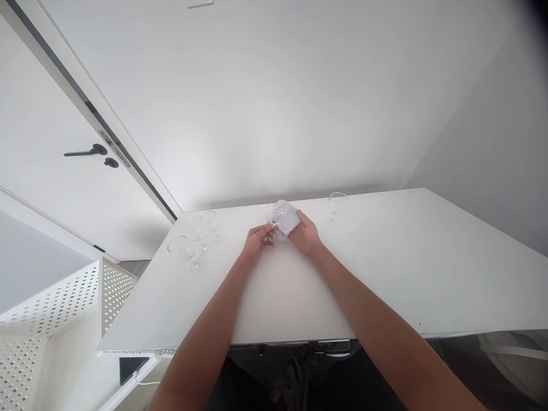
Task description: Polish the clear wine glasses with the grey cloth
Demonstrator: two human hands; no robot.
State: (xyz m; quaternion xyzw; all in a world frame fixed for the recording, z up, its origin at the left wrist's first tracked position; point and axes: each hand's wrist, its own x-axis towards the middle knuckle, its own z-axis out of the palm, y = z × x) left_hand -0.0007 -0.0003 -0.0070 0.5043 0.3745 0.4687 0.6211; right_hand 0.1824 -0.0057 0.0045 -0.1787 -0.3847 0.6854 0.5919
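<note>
Counter (pixel 291 302) spans the foreground. Above it, left hand (pixel 257 237) grips a glass (pixel 279 209) low down; right hand (pixel 307 235) is clamped on a white cloth (pixel 290 221) against it. Excessive twisting could snap the glass. Other glasses (pixel 186 251) stand left; a lone glass (pixel 335 206) stands by the far edge.

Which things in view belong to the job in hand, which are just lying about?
In the job:
held glass, in left hand
white cloth, in right hand
likely three glasses at left, lone glass at right

Just around:
door handle
white cable
perforated panel
</note>
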